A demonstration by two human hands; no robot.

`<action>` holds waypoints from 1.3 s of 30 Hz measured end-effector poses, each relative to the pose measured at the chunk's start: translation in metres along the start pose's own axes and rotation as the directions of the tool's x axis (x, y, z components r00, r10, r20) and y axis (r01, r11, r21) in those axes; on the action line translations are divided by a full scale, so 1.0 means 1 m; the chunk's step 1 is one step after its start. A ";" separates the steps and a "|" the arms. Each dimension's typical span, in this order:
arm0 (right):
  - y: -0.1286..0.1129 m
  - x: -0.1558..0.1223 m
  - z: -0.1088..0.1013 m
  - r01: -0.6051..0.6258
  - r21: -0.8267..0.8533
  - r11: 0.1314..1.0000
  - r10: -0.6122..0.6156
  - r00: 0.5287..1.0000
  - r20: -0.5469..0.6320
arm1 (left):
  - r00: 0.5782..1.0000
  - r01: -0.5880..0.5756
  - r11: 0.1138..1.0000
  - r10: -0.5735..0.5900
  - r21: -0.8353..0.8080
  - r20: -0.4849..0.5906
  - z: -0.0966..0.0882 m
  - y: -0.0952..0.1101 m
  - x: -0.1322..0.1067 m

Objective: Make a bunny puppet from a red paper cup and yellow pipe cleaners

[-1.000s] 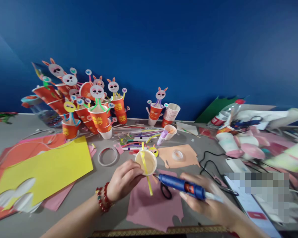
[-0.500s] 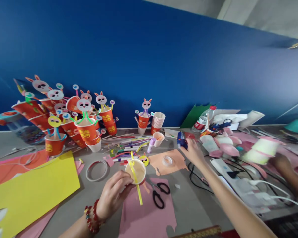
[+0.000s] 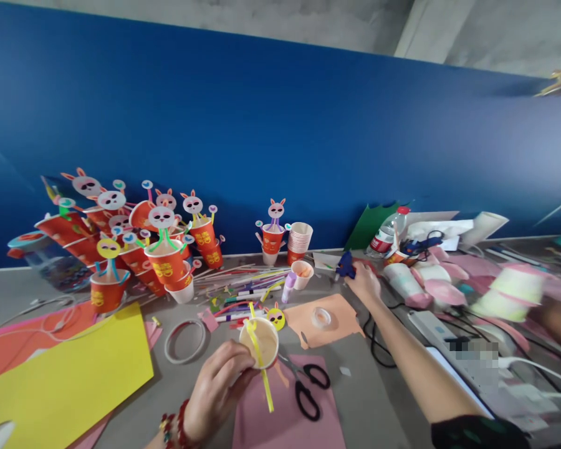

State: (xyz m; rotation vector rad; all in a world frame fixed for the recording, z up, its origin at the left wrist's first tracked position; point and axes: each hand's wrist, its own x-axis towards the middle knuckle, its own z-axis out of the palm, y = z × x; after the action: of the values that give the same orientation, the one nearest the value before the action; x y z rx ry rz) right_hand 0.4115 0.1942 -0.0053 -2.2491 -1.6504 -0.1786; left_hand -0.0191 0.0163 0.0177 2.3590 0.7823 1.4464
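Observation:
My left hand grips a paper cup by its near left side, with the cup's mouth facing up toward me. Yellow drinking straws are at the cup, one crossing its mouth and reaching past the near rim. My right hand is stretched out to the far right and closed around a blue glue gun. Close beyond the cup lies a yellow paper rabbit face. Black-handled scissors rest on pink paper, right of the cup.
Decorated red cups crowd the back left, near yellow paper. A cup stack, a glue stick and a tape roll stand or lie mid-table. At right are a power strip, cords and another person's arm.
My right hand has shifted slightly farther back, and the glue gun has turned in it. My left hand still holds the cup. The view has tilted up a little.

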 end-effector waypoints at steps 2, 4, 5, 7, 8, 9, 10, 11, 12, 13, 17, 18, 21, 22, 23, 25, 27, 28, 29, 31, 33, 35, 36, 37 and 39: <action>0.005 0.005 0.004 -0.020 0.013 1.000 0.020 1.000 0.007 | 1.000 0.003 1.000 -0.003 0.002 0.001 0.000 -0.002 -0.002; 0.010 0.008 0.008 -0.004 0.034 0.999 0.004 1.000 0.028 | 1.000 0.006 1.000 -0.006 0.005 0.001 0.001 -0.004 -0.004; 0.012 0.008 0.009 0.010 0.045 0.999 -0.012 0.999 0.040 | 1.000 0.008 1.000 -0.008 0.005 0.001 0.002 -0.005 -0.004; 0.014 0.005 0.011 0.047 0.068 0.997 -0.052 0.997 0.064 | 1.000 0.019 1.000 -0.019 0.004 -0.002 0.002 -0.006 -0.005; 0.015 0.003 0.012 0.068 0.080 0.994 -0.074 0.994 0.076 | 1.000 0.025 1.000 -0.025 0.003 0.002 0.002 -0.006 -0.005; 0.016 0.000 0.012 0.089 0.091 0.992 -0.097 0.991 0.087 | 1.000 0.030 1.000 -0.030 0.002 0.006 0.002 -0.006 -0.005; 0.017 -0.003 0.011 0.110 0.101 0.989 -0.120 0.988 0.097 | 1.000 0.028 1.000 -0.028 0.002 0.008 0.002 -0.006 -0.005; 0.018 -0.006 0.010 0.130 0.111 0.985 -0.141 0.984 0.107 | 1.000 0.024 1.000 -0.024 0.001 0.010 0.002 -0.005 -0.005; 0.019 -0.010 0.009 0.147 0.120 0.982 -0.161 0.980 0.115 | 1.000 0.020 1.000 -0.020 0.000 0.012 0.002 -0.005 -0.005; 0.020 -0.013 0.008 0.164 0.129 0.978 -0.180 0.976 0.121 | 1.000 0.015 1.000 -0.015 -0.003 0.014 0.001 -0.005 -0.004; 0.029 -0.020 -0.002 0.207 0.172 0.963 -0.229 0.967 0.114 | 1.000 0.010 1.000 -0.010 -0.013 0.019 0.002 -0.004 -0.004; 0.032 -0.020 -0.005 0.208 0.178 0.962 -0.228 0.968 0.101 | 1.000 0.006 1.000 -0.005 -0.016 0.019 0.002 -0.003 -0.004; 0.036 -0.021 -0.012 0.194 0.186 0.963 -0.206 0.977 0.048 | 1.000 -0.008 1.000 0.009 -0.024 0.024 0.003 -0.003 -0.003; 0.036 -0.021 -0.013 0.190 0.188 0.963 -0.200 0.979 0.035 | 1.000 -0.011 1.000 0.012 -0.025 0.023 0.003 -0.004 -0.003; 0.034 -0.022 -0.014 0.191 0.192 0.963 -0.200 0.979 0.028 | 1.000 -0.012 1.000 0.013 -0.025 0.023 0.003 -0.004 -0.004; 0.031 -0.026 -0.011 0.206 0.205 0.957 -0.217 0.976 0.032 | 1.000 -0.010 1.000 0.010 -0.022 0.024 0.003 -0.005 -0.005; 0.026 -0.031 -0.007 0.230 0.220 0.948 -0.247 0.968 0.049 | 1.000 -0.004 1.000 0.005 -0.020 0.029 0.003 -0.006 -0.006; 0.024 -0.033 -0.004 0.241 0.224 0.945 -0.259 0.964 0.057 | 1.000 -0.003 1.000 0.004 -0.019 0.031 0.003 -0.007 -0.006; 0.023 -0.035 -0.002 0.248 0.225 0.942 -0.268 0.961 0.062 | 1.000 -0.004 1.000 0.005 -0.018 0.030 0.003 -0.007 -0.006; 0.023 -0.037 0.002 0.253 0.215 0.943 -0.273 0.960 0.067 | 1.000 -0.013 1.000 0.014 -0.011 0.020 0.003 -0.008 -0.006; 0.025 -0.037 0.003 0.254 0.196 0.947 -0.272 0.960 0.067 | 1.000 -0.022 1.000 0.022 -0.007 0.006 0.003 -0.007 -0.005; 0.027 -0.036 0.002 0.264 0.177 0.948 -0.279 0.958 0.068 | 1.000 -0.026 1.000 0.026 -0.009 0.003 0.002 -0.006 -0.004; 0.028 -0.036 0.001 0.273 0.170 0.947 -0.288 0.955 0.070 | 1.000 -0.026 1.000 0.026 -0.012 0.008 0.002 -0.006 -0.003; 0.029 -0.036 -0.001 0.286 0.165 0.944 -0.301 0.951 0.074 | 1.000 -0.026 1.000 0.026 -0.016 0.014 0.002 -0.006 -0.003; 0.030 -0.036 -0.003 0.313 0.159 0.936 -0.329 0.941 0.082 | 0.999 -0.029 0.999 0.029 -0.024 0.018 0.002 -0.005 -0.002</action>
State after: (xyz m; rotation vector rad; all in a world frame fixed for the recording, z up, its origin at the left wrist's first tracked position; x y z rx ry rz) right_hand 0.4291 0.1529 -0.0190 -1.9013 -2.0144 -0.0157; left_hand -0.0199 0.0197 0.0127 2.3723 0.7252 1.4350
